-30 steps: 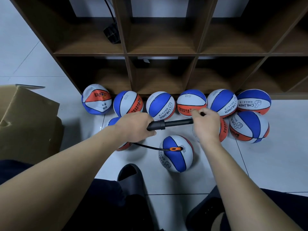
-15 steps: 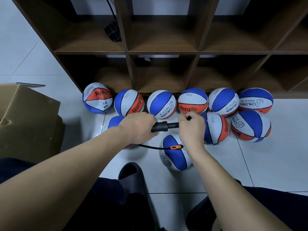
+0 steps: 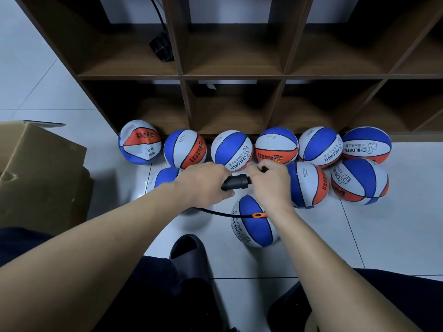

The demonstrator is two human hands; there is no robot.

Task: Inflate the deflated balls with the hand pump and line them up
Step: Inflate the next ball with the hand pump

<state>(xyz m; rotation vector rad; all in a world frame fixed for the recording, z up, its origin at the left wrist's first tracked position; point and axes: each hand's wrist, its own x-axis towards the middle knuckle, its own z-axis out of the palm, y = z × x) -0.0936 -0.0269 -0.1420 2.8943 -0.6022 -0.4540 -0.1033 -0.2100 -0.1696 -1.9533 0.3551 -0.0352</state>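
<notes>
My right hand has driven the plunger in. A second ago it was out at about 3 o'clock from my left, with a long stretch of black rod showing between them; half a second ago the gap had halved; now my right knuckles sit just beside the collar of the hand pump and almost no rod shows. That reads as the end of one push stroke, so one more charge of air has gone down the hose.

My left hand is wrapped round the pump barrel, holding it roughly level above the floor. My right hand is curled round the handle, whose black tip pokes out at 12 o'clock from my fist.

The hose curves from under my left hand toward 4 o'clock and ends at the orange fitting, which sits on top of the ball being filled, on the floor just below my hands. It has stayed put through the stroke and looks nearly round, though I cannot judge its firmness.

Six balls stand in a row along the foot of the shelf at 12 o'clock, with more loose in front, one partly hidden under my left wrist. I judge pumping goes on: pull the handle back out next.
</notes>
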